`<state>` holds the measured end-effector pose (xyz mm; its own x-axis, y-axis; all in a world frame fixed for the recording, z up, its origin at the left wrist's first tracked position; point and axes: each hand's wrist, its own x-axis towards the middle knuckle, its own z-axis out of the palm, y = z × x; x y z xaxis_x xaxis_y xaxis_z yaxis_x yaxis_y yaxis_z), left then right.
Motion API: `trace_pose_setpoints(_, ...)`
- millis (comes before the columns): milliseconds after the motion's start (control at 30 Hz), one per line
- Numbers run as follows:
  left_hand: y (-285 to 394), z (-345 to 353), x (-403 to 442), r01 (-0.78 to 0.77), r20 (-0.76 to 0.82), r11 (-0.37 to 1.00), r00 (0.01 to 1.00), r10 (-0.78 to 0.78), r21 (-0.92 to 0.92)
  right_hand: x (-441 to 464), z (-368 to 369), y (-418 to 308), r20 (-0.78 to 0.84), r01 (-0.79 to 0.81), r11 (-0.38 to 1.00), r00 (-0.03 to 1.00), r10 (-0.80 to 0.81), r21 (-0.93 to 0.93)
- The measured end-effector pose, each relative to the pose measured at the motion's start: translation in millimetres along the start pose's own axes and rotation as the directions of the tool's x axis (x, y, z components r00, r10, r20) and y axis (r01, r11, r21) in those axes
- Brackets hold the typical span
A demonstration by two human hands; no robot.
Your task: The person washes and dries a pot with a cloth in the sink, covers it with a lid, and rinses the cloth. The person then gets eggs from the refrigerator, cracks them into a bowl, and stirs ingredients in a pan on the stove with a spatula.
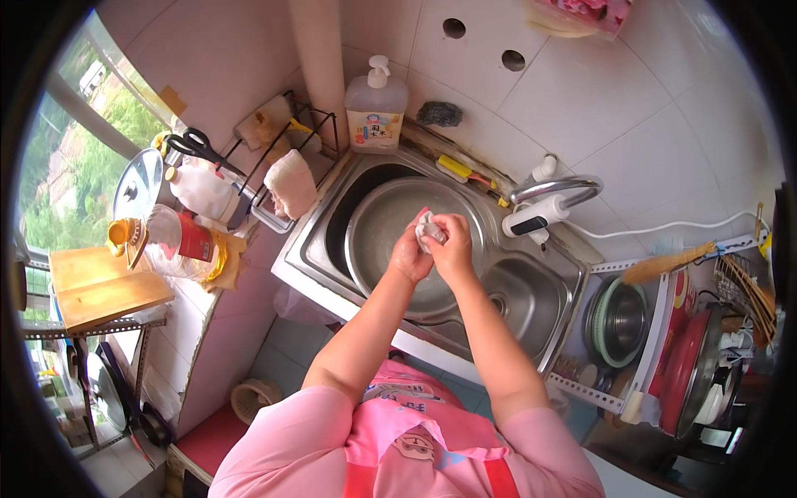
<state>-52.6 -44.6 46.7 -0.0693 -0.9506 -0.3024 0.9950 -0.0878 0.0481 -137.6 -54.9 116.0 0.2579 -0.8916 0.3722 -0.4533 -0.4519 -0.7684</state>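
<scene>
Both hands meet above a large round metal basin [374,220] that sits in the left bowl of a steel sink [573,270]. Between them is a small whitish wet lump [429,230], too small to name. My left hand [408,253] is curled around its left side. From the right, the fingers of my right hand [453,247] press on the same lump. Cloudy water shows in the basin below the hands.
A soap bottle [375,112] stands behind the sink, with a yellow-handled brush [457,168] beside it. The faucet [535,216] rises at the back right. Left are a wire rack [320,120], a jar [178,241] and a cutting board [112,290]. Stacked bowls [618,319] sit right.
</scene>
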Motion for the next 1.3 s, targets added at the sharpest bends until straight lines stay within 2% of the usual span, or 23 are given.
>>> trace_pose_setpoints(67,-2.6,-3.0,0.6,-0.064,-0.037,0.996,0.997,0.066,0.063,2.8,-0.5,11.3,-0.02,-0.186,0.981,0.982,0.187,0.048)
trace_pose_setpoints(133,-3.9,15.7,-10.4,-0.045,-0.076,0.995,0.996,0.052,0.09,-0.1,-2.5,23.3,-0.038,-0.183,0.982,0.982,0.184,0.037)
trace_pose_setpoints(200,-6.6,18.9,-9.1,0.008,-0.134,0.986,0.991,0.015,0.168,-3.8,-3.6,25.7,0.028,-0.161,0.986,0.986,0.163,-0.043)
trace_pose_setpoints(233,-10.0,12.5,-3.8,0.027,-0.142,0.976,0.99,0.004,0.217,-6.9,-3.3,25.9,0.018,-0.071,0.994,0.997,0.072,-0.088)
trace_pose_setpoints(267,-12.9,7.1,-1.1,0.038,-0.146,0.974,0.989,-0.005,0.223,-10.7,-1.7,25.9,-0.005,0.015,0.997,1.0,-0.016,-0.078)
trace_pose_setpoints(333,-14.8,8.5,0.2,0.011,-0.136,0.944,0.99,0.036,0.329,-15.5,-4.1,19.1,0.048,0.081,0.996,0.996,-0.079,-0.046)
trace_pose_setpoints(367,-16.5,9.6,1.0,0.01,-0.235,0.934,0.969,0.079,0.357,-19.8,-8.7,15.9,0.086,0.082,0.996,0.993,-0.078,-0.044)
trace_pose_setpoints(400,-15.8,19.3,-5.5,0.021,-0.238,0.931,0.969,0.071,0.364,-24.2,-11.3,16.9,0.126,0.106,0.992,0.987,-0.097,-0.064)
trace_pose_setpoints(467,-12.6,28.8,-14.9,0.152,-0.277,0.902,0.96,-0.039,0.403,-32.5,-19.2,16.3,0.197,0.074,0.996,0.978,-0.063,-0.05)
trace_pose_setpoints(500,-13.9,21.0,-9.8,0.167,-0.302,0.906,0.952,-0.046,0.389,-34.6,-23.2,18.3,0.188,0.065,0.997,0.981,-0.054,-0.049)
trace_pose_setpoints(533,-13.1,-5.7,1.5,0.177,-0.307,0.902,0.95,-0.052,0.395,-36.5,-28.2,21.1,0.262,0.095,0.993,0.962,-0.073,-0.072)
trace_pose_setpoints(567,-10.4,-42.2,16.9,0.133,-0.162,0.897,0.984,-0.07,0.421,-38.2,-32.7,24.0,0.337,0.13,0.987,0.937,-0.092,-0.091)
trace_pose_setpoints(600,-7.7,-47.6,20.3,0.086,-0.014,0.893,0.996,-0.089,0.441,-43.2,-34.4,27.2,0.33,0.123,0.988,0.94,-0.087,-0.089)
trace_pose_setpoints(667,-2.6,-56.6,28.8,0.099,-0.086,0.878,0.994,-0.066,0.468,-58.4,-34.2,32.5,0.161,-0.058,0.985,0.986,0.031,0.161)
trace_pose_setpoints(733,1.9,-62.2,49.2,0.101,-0.145,0.868,0.989,-0.034,0.486,-63.7,-42.8,44.2,0.091,-0.101,0.982,0.992,0.087,0.158)
trace_pose_setpoints(767,4.0,-73.4,59.1,0.072,-0.167,0.716,0.984,0.062,0.694,-70.9,-46.6,48.9,0.029,-0.153,0.975,0.988,0.15,0.158)
trace_pose_setpoints(867,14.3,-167.6,105.7,-0.2,0.144,0.259,0.965,0.218,0.945,-85.2,-51.6,58.5,0.045,-0.222,0.969,0.975,0.218,0.105)
trace_pose_setpoints(967,11.0,-169.7,112.1,-0.103,0.061,0.176,0.97,0.234,0.979,-94.4,-52.0,67.4,0.049,-0.236,0.969,0.971,0.233,0.073)
trace_pose_setpoints(1067,8.7,-156.9,103.6,-0.037,-0.031,0.269,0.969,0.245,0.963,-98.2,-50.5,67.5,0.071,-0.259,0.966,0.964,0.257,0.021)
trace_pose_setpoints(1100,9.6,-156.6,102.3,-0.001,-0.098,0.358,0.961,0.257,0.934,-97.2,-47.3,65.9,0.065,-0.262,0.965,0.963,0.261,0.021)
trace_pose_setpoints(1167,7.3,-148.6,92.7,0.039,-0.166,0.446,0.954,0.249,0.894,-92.8,-38.7,60.2,0.078,-0.331,0.91,0.943,0.322,0.248)
trace_pose_setpoints(1200,4.2,-132.9,80.4,-0.085,0.005,0.36,0.976,0.217,0.929,-89.6,-33.0,60.6,0.05,-0.278,0.929,0.96,0.275,0.244)
trace_pose_setpoints(1300,-6.2,-113.6,56.3,-0.199,0.102,0.457,0.968,0.228,0.867,-68.4,-33.4,42.9,0.005,-0.207,0.938,0.977,0.214,0.278)
